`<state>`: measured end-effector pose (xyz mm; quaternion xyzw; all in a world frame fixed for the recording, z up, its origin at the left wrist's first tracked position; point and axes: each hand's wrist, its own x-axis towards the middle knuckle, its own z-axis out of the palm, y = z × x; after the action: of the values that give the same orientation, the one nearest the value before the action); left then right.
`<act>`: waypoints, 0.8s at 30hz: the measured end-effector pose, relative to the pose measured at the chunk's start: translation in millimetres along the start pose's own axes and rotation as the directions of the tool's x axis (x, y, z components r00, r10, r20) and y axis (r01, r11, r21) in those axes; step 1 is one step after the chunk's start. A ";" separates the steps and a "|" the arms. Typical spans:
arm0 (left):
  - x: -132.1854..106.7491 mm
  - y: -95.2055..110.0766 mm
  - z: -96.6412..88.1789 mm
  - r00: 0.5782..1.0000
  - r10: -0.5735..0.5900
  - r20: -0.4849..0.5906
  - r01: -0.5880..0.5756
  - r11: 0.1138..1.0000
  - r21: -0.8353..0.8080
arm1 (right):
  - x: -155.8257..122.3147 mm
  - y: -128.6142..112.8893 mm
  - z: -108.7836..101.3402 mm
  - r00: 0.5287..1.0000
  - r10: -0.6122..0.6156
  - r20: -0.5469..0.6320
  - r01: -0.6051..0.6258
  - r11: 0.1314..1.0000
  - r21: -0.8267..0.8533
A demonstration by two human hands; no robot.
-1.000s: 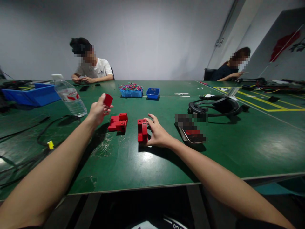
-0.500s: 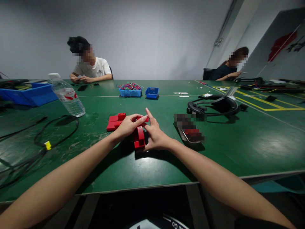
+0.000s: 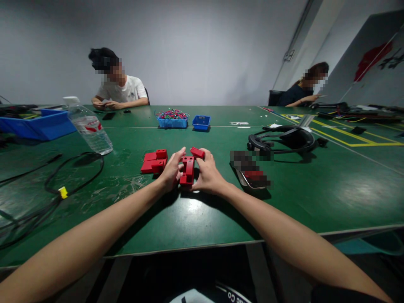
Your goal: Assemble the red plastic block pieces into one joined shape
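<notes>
A red plastic block with a raised, arched part (image 3: 187, 171) sits between my two hands over the table. My left hand (image 3: 170, 171) has its fingers and thumb against the block's left side. My right hand (image 3: 208, 173) curves round the right side, its thumb near the block's near end. At the fingertips of the right hand is a small red oblong block (image 3: 197, 152), tilted and apart from the larger one. The undersides of both pieces are hidden. Just left of my left hand, more red blocks (image 3: 151, 164) lie side by side on the green table (image 3: 195, 227).
A phone-like object (image 3: 251, 172), partly pixelated, and a black headset (image 3: 284, 141) lie to the right. A tilted water bottle (image 3: 91, 128) and black cables (image 3: 52, 202) are left. Small blue bins (image 3: 173, 123) stand farther back. Two people sit across the table.
My hands have drawn apart, and the left no longer covers the small red block. The larger block has moved slightly away from me and turned more upright in view.
</notes>
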<state>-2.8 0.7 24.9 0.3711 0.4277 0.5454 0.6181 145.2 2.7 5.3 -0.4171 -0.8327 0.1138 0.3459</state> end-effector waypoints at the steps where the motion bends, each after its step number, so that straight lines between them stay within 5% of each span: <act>1: -1.3 -1.3 0.7 1.000 -0.012 0.025 0.012 1.000 -0.003 | 0.9 2.0 -0.2 0.999 0.037 -0.026 -0.037 0.999 -0.004; 5: -1.9 -9.7 0.1 0.989 -0.010 0.149 -0.007 0.993 0.115 | 2.9 10.5 -0.9 0.988 0.143 -0.049 -0.141 0.989 0.041; 9: 0.0 -14.5 -1.4 0.995 0.006 0.096 -0.023 0.985 0.172 | 3.5 12.4 -2.0 0.987 0.156 0.029 -0.159 0.973 0.167; 13: 0.8 -12.8 1.3 0.999 0.016 0.028 -0.017 0.999 0.050 | 7.6 7.7 -3.4 0.963 0.263 0.051 -0.263 0.888 0.376; 18: 2.8 -10.8 3.7 1.000 0.006 0.011 -0.005 0.999 -0.043 | 17.6 5.8 -8.5 0.863 0.504 0.017 -0.314 0.510 0.801; 24: 0.3 -10.9 1.7 1.000 0.010 0.006 -0.010 1.000 -0.006 | 22.4 3.7 -23.9 0.783 0.609 0.131 -0.276 0.149 0.950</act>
<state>2.7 -0.3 15.4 0.3732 0.4222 0.5486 0.6177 154.3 19.9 31.9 -0.3733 -0.3803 0.6112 0.5852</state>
